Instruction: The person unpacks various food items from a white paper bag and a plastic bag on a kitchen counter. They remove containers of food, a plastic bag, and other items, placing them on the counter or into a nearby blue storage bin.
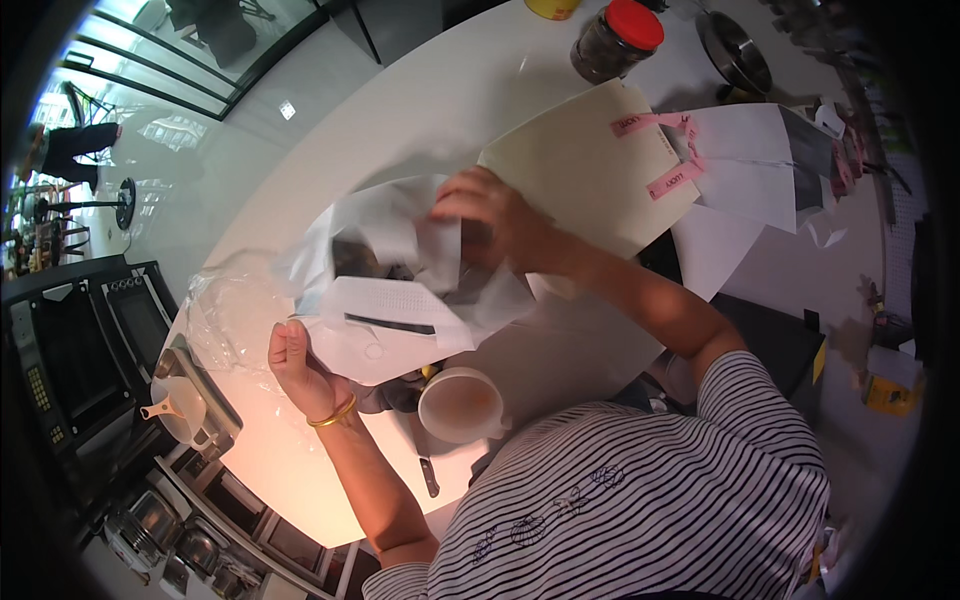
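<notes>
A white bag [375, 206] lies on its side on the table, its mouth spread and dark contents [356, 259] partly visible inside. Along its near side is a white panel [397, 300] with rows of tiny dots and a long dark slot. My left hand [304, 367], a gold bangle at the wrist, pinches the near left corner of this panel between thumb and fingers. On the bag's far right side, the fingers of my right hand [487, 214] curl over its edge and grip it; motion blurs them. Just below the panel stands a translucent plastic jug [460, 405], beside dark grey cloth [386, 396].
A black-handled knife [428, 476] lies near the table's front edge. Crumpled clear plastic [225, 315] and a metal tray [225, 427] are at left. Rightward lie a cream board [585, 165] with pink tape and a white box [750, 161]. Behind stand a red-lidded jar [615, 45] and metal pan [735, 52].
</notes>
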Demonstrator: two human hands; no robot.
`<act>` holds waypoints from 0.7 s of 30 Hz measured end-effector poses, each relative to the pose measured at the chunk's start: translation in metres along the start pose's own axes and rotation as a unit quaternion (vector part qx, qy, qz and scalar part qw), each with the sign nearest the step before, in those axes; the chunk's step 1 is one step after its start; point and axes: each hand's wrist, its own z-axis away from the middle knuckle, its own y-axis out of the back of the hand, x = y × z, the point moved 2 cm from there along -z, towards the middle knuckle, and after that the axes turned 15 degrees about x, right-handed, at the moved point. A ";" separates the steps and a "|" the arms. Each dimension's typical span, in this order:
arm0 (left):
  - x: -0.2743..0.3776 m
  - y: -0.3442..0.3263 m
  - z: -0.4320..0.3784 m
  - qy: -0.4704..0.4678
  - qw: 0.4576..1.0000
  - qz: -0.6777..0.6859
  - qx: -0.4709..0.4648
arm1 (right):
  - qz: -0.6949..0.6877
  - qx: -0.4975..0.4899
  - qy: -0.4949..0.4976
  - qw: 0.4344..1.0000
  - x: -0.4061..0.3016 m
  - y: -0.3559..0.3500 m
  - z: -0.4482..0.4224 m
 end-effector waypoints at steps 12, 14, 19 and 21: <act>-0.001 -0.001 0.001 -0.009 0.999 0.023 -0.028 | -0.061 0.120 0.175 0.975 -0.017 0.007 -0.013; -0.004 0.002 -0.001 0.001 1.000 0.013 -0.002 | -0.068 0.103 0.115 0.986 -0.021 0.010 -0.024; -0.003 0.009 -0.006 -0.001 0.998 -0.008 -0.057 | -0.087 -0.117 0.070 0.987 -0.025 0.011 -0.053; -0.001 0.012 -0.008 -0.009 0.996 -0.003 -0.089 | -0.071 -0.201 0.010 0.977 -0.027 0.011 -0.061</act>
